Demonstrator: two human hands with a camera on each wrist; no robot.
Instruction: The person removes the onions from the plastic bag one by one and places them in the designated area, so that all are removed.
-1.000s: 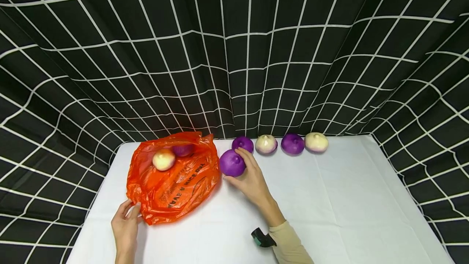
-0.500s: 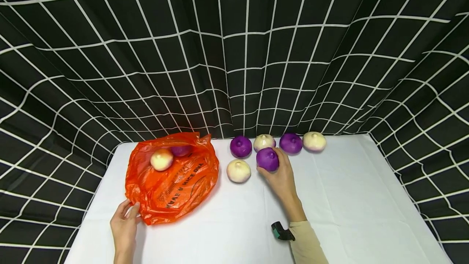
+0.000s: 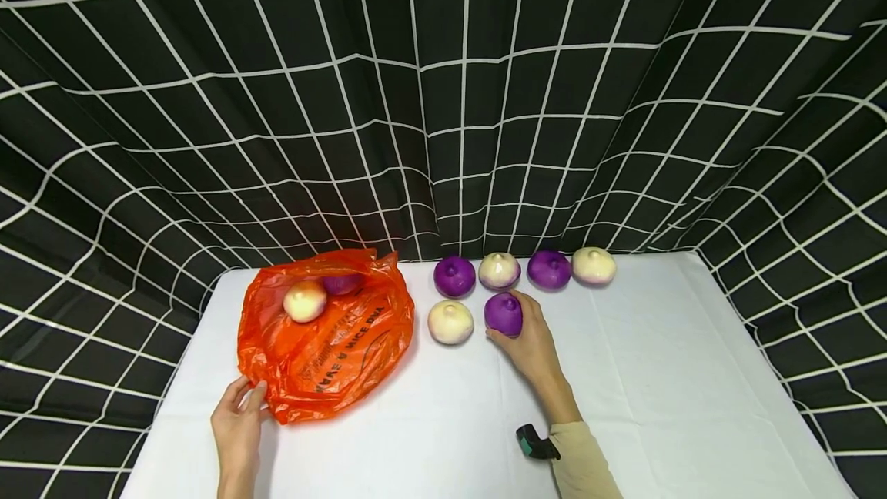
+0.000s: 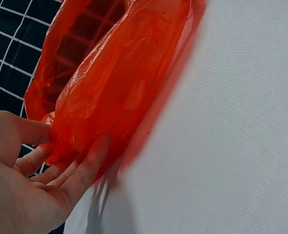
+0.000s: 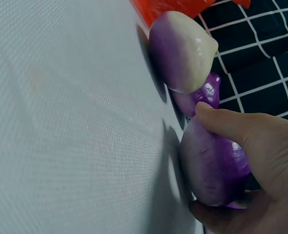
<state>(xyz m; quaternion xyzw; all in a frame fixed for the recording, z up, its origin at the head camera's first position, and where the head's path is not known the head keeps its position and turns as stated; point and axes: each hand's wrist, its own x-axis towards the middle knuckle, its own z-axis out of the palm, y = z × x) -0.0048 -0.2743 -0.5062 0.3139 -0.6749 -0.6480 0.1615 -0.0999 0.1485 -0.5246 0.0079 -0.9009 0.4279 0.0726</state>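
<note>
In the head view, my right hand grips a purple turnip with thumb and fingers, low over the white cloth. The right wrist view shows that turnip purple above and pale below, at or nearly at the cloth. Just left of it sits a whitish turnip. At the left lies an orange plastic bag, its mouth spread, with a pale turnip and a purple turnip inside. My left hand pinches the bag's near left edge; in the left wrist view some fingertips are behind the film.
Behind the held turnip runs a row: a purple turnip, a white one, another purple one and another white one. A black gridded curtain rises behind and beside the white-covered table.
My right hand has carried the purple turnip rightward from beside the bag, then slightly nearer and down. The whitish turnip it covered now shows. My left hand stays at the bag.
</note>
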